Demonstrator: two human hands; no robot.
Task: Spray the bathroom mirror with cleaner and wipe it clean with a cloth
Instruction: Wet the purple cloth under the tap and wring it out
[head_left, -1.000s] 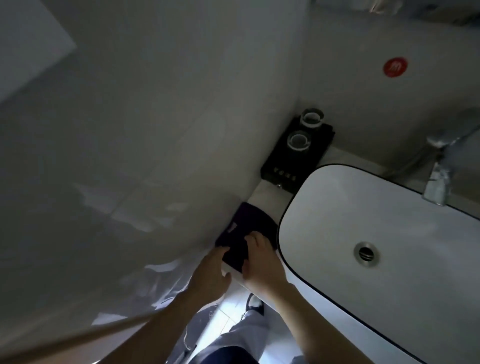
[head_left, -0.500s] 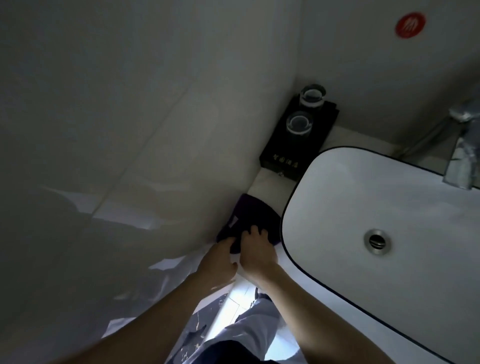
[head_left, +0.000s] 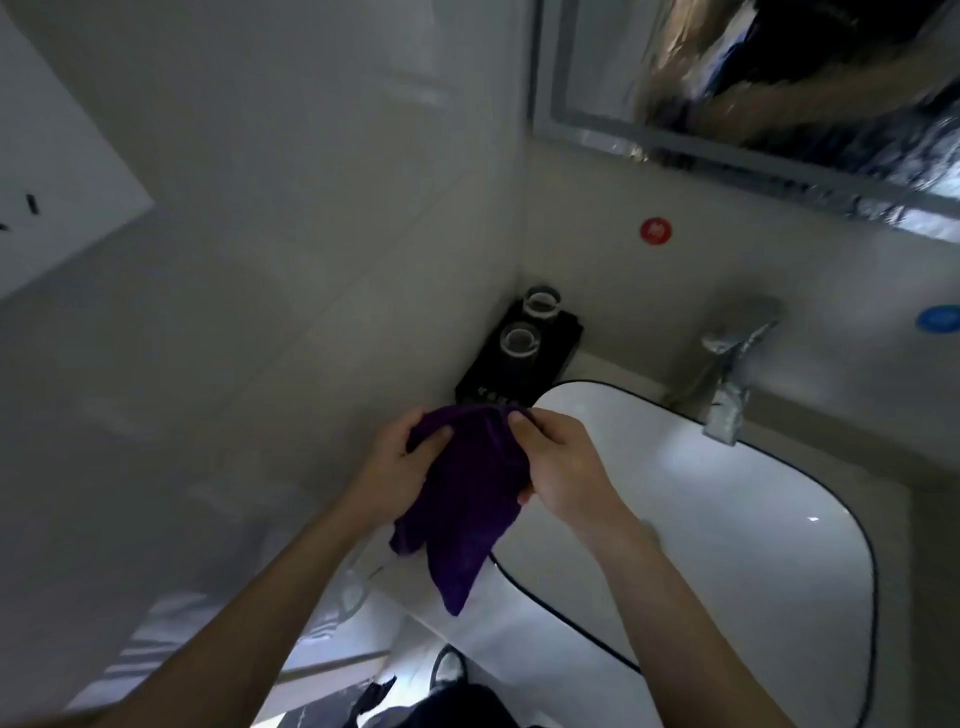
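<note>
A dark purple cloth (head_left: 467, 499) hangs in the air above the counter's left end, held up by both hands. My left hand (head_left: 400, 462) grips its upper left part, thumb over the fabric. My right hand (head_left: 556, 467) pinches the upper right edge, and the rest of the cloth droops below. The mirror (head_left: 779, 78) fills the top right of the view, its frame slanting down to the right. No spray bottle is in view.
A white basin (head_left: 727, 519) with a dark rim lies to the right, with a chrome tap (head_left: 732, 364) behind it. A black tray (head_left: 519, 364) with two glasses sits in the corner. Red (head_left: 655, 230) and blue (head_left: 937, 318) stickers mark the back wall. Tiled wall on the left.
Both hands have lifted the purple cloth off the counter beside the basin and now hold it up. The view has tilted upward, bringing the mirror into sight.
</note>
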